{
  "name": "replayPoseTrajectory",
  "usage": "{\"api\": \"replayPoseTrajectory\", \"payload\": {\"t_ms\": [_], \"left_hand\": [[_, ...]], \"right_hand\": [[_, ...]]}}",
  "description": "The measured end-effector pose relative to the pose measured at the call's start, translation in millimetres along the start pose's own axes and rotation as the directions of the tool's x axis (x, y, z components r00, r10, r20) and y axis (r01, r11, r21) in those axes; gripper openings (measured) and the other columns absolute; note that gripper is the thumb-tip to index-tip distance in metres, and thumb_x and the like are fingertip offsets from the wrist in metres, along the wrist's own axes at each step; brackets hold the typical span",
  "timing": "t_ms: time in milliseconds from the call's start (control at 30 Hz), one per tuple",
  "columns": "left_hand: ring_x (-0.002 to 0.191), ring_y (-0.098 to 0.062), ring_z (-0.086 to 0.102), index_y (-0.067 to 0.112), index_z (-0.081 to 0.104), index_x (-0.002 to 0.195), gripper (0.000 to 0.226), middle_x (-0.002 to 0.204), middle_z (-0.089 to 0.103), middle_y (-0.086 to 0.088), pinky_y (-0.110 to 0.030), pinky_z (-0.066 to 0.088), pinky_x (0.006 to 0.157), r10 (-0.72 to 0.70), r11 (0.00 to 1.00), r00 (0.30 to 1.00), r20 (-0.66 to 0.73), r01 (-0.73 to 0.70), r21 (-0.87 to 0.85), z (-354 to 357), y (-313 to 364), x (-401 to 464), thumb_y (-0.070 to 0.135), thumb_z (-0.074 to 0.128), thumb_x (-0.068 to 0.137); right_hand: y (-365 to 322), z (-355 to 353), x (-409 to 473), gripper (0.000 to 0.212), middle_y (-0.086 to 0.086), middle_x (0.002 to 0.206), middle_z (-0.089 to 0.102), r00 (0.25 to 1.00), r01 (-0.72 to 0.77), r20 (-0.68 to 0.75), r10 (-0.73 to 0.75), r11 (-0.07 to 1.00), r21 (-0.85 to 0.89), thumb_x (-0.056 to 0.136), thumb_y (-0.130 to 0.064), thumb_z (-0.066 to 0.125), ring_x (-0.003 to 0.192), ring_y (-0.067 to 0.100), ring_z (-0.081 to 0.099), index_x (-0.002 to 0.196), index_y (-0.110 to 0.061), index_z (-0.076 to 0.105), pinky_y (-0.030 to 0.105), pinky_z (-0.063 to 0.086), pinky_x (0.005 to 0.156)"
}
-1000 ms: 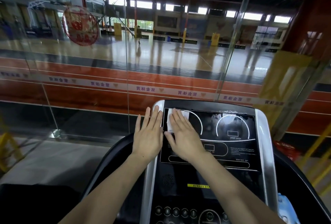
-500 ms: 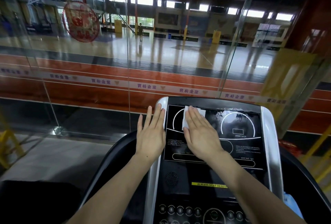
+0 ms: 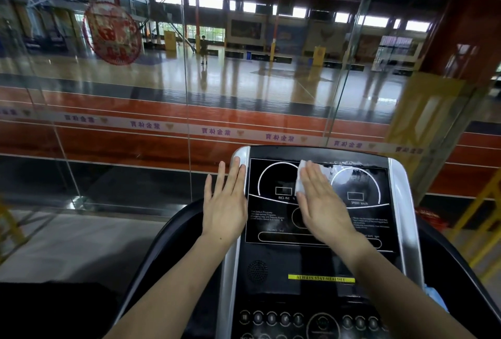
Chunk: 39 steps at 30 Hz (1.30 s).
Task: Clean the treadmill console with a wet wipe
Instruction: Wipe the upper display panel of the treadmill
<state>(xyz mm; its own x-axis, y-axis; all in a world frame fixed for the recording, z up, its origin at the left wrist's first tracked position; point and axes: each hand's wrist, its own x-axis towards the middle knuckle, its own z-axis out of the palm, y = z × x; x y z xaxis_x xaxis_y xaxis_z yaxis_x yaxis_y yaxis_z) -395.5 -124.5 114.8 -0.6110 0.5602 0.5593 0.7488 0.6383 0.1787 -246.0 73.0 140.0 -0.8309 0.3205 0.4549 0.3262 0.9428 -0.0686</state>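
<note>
We've got the wet wipe [image 3: 299, 179] pinned flat under the right hand [image 3: 321, 203] near the top middle of the treadmill console [image 3: 320, 262] screen – fingers [image 3: 311, 178] stretched out straight on top of it, not pinching. Left hand [image 3: 226, 203] lies flat, fingers spread, holding nothing, bracing the console's left edge. Best bet is probably even palm pressure and overlapping passes toward the smeary top right corner – then the button row along the bottom edge.
</note>
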Motion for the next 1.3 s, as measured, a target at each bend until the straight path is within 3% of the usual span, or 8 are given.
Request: {"api": "replayPoseTrajectory", "payload": {"t_ms": [167,367,533,700,867,1033,1167,1300], "left_hand": [[0.162,-0.026,-0.004,0.018,0.011,0.167,0.069,0.175,-0.004,0.000,-0.054,0.006,0.130,-0.006,1.000,1.000,-0.005,0.006,0.028,2.2,2.2,-0.1,0.026,0.041,0.105],[0.162,-0.027,0.004,0.019,0.017,0.165,0.068,0.175,0.004,0.000,-0.056,0.011,0.129,0.031,0.998,0.999,-0.025,-0.030,0.052,-1.2,-2.4,-1.2,0.034,0.017,0.100],[0.162,-0.028,0.001,0.016,0.018,0.166,0.067,0.175,0.004,-0.002,-0.057,0.012,0.129,0.023,0.999,0.999,-0.033,-0.021,0.049,0.4,0.1,0.7,0.027,0.040,0.104],[0.162,-0.028,0.000,0.016,0.018,0.165,0.067,0.175,0.004,-0.002,-0.058,0.011,0.129,0.017,0.999,1.000,-0.023,-0.015,0.046,-0.5,1.9,1.4,0.028,0.043,0.104],[0.162,-0.027,-0.002,0.017,0.016,0.166,0.066,0.175,-0.001,-0.002,-0.058,0.011,0.129,0.026,0.999,0.999,-0.021,-0.025,0.049,-0.2,2.1,0.5,0.031,0.037,0.105],[0.162,-0.028,0.000,0.017,0.019,0.165,0.066,0.175,0.002,-0.003,-0.059,0.012,0.128,0.026,0.999,0.999,-0.027,-0.025,0.046,-1.5,2.2,-0.5,0.032,0.038,0.104],[0.162,-0.027,0.001,0.015,0.023,0.165,0.069,0.175,0.006,-0.004,-0.058,0.011,0.129,0.036,0.998,0.999,-0.036,-0.033,0.057,-4.0,4.2,0.2,0.035,0.045,0.102],[0.162,-0.026,-0.001,0.013,0.027,0.163,0.065,0.175,0.012,-0.008,-0.058,0.009,0.129,0.087,0.991,0.995,-0.039,-0.082,0.105,-7.3,1.8,2.8,0.039,0.031,0.104]], "right_hand": [[-47.0,7.5,14.5,0.067,0.005,0.171,0.008,0.999,0.019,-0.038,-0.015,0.995,0.098,0.108,-0.042,0.010,0.161,0.019,0.004,0.164,-0.006,0.020,0.037,0.006,0.132],[-52.9,19.7,28.9,0.057,0.013,0.164,0.038,0.990,0.129,-0.071,-0.125,0.990,0.050,0.110,-0.030,0.023,0.155,0.023,0.033,0.152,-0.001,0.048,0.039,0.025,0.129],[14.1,-10.4,-6.4,0.051,0.011,0.169,0.029,0.989,-0.055,-0.132,0.060,0.998,0.044,0.111,-0.020,0.035,0.157,0.013,0.015,0.159,-0.005,0.037,0.025,0.008,0.128],[-5.4,-10.9,-0.5,0.059,0.010,0.174,0.011,0.992,-0.111,-0.049,0.118,0.987,0.114,0.112,-0.029,0.030,0.162,0.019,0.001,0.165,-0.006,0.017,0.034,0.008,0.131],[-14.6,-10.0,-3.9,0.054,0.026,0.160,0.030,0.976,-0.191,-0.101,0.193,0.981,0.025,0.107,-0.031,0.041,0.152,0.042,0.028,0.152,-0.001,0.042,0.055,0.036,0.120],[-20.1,2.7,-11.1,0.074,0.012,0.174,-0.010,0.974,-0.226,-0.020,0.227,0.974,0.017,0.107,-0.051,0.016,0.161,0.024,-0.014,0.166,-0.008,0.003,0.039,-0.004,0.131],[-35.1,10.6,-1.4,0.079,0.005,0.173,-0.017,0.988,-0.154,-0.016,0.156,0.986,0.065,0.102,-0.060,0.005,0.159,0.017,-0.021,0.167,-0.014,-0.002,0.038,-0.008,0.131],[-42.1,11.0,0.5,0.077,0.001,0.173,-0.017,0.999,-0.054,0.002,0.054,0.997,0.056,0.104,-0.062,0.008,0.158,0.012,-0.023,0.167,-0.017,-0.002,0.033,-0.012,0.129]]}}
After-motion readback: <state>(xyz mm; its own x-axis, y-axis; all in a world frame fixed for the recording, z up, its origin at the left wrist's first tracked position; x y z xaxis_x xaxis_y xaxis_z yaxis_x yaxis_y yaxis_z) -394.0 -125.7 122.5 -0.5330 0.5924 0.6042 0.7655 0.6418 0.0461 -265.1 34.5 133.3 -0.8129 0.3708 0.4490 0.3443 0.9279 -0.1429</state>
